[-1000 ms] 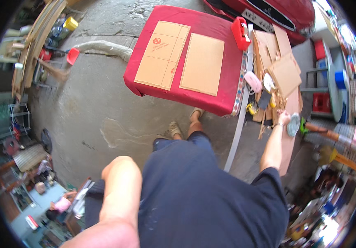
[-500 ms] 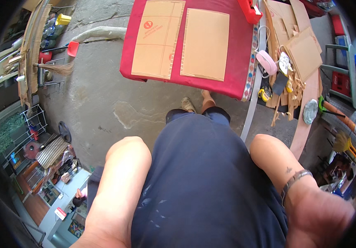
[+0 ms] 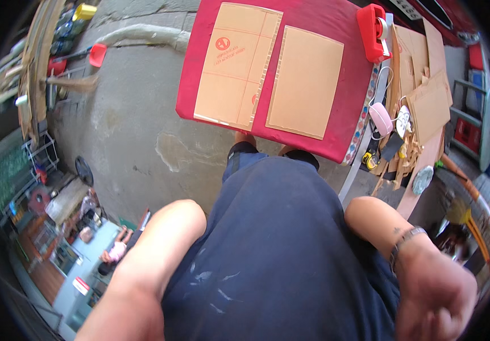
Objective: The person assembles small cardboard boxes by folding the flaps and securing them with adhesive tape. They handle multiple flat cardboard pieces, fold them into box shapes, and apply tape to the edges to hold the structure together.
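Note:
Both of my arms are bent back toward the lower edge, on either side of my dark blue shirt (image 3: pixel 273 238). My left hand (image 3: pixel 128 321) shows only in part at the bottom; its fingers are out of the picture. At the lower right my right hand (image 3: pixel 438 290), with a dark bracelet (image 3: pixel 408 238) at the wrist, is blurred and its fingers are mostly hidden. Beyond me, two flat cardboard sheets lie side by side on a red-covered table (image 3: pixel 350 113): a printed sheet (image 3: pixel 236 68) at left and a plain sheet (image 3: pixel 306 82) at right. Neither hand touches them.
A red tape dispenser (image 3: pixel 372 34) sits at the table's far right corner. Beside the table are a pink case (image 3: pixel 380 118), a yellow tape measure (image 3: pixel 370 160), cardboard scraps (image 3: pixel 412 156) and larger cardboard pieces (image 3: pixel 430 105). A broom (image 3: pixel 74 83) and red dustpan (image 3: pixel 98 55) are at left.
The table and its sheets have shifted right and down in view, and more of the tape dispenser shows. My legs have changed position. My right hand has moved slightly left.

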A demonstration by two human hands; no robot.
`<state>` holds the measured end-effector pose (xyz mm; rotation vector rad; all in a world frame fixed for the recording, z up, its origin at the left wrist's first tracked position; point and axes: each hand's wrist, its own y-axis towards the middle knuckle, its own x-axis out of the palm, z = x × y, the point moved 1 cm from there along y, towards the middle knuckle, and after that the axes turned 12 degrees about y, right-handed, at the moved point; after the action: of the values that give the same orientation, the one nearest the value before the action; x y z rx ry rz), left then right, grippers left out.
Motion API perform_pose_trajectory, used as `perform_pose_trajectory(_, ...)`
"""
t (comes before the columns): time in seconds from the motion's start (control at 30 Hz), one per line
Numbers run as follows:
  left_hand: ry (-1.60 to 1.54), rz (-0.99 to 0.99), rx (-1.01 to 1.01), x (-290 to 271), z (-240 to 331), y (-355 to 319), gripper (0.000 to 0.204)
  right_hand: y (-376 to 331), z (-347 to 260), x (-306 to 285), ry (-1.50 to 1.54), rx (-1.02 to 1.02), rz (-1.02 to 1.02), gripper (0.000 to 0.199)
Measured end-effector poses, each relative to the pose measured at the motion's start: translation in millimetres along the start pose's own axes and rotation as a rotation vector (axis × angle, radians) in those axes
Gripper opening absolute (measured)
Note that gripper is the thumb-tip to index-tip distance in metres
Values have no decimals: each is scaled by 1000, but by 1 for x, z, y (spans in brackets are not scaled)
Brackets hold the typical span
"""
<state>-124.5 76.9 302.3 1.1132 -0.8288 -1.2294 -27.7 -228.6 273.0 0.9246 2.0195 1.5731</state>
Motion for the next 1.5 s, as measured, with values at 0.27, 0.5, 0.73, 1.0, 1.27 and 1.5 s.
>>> perform_pose_trajectory(0.27, 465, -346, -1707, -60, -276, -337, 41, -312, 170, 50, -317, 1751, 854, 24)
perform_pose_trajectory(0.5, 736, -541, -1687, -34, -308, -433, 56, -421, 253, 111, -1060, 1814, 705, 57)
perform_pose_trajectory(0.73, 299, -240, -1903, -61, -327, -431, 40, -409, 275, 100, -1055, 2006, 883, 48)
perform_pose_trajectory(1.0, -381, 141, -1716, -106, -286, -325, 19, -361, 291, 95, -194, 1348, 1246, 18)
perform_pose_trajectory(1.27, 356, -150, -1345, -95, -198, -203, 24, -288, 322, 42, -152, 1290, 792, 21)
perform_pose_trajectory(1.5, 503, 14, -1072, -37, -147, -266, 18, -393, 196, -69, -1468, 1727, 670, 60)
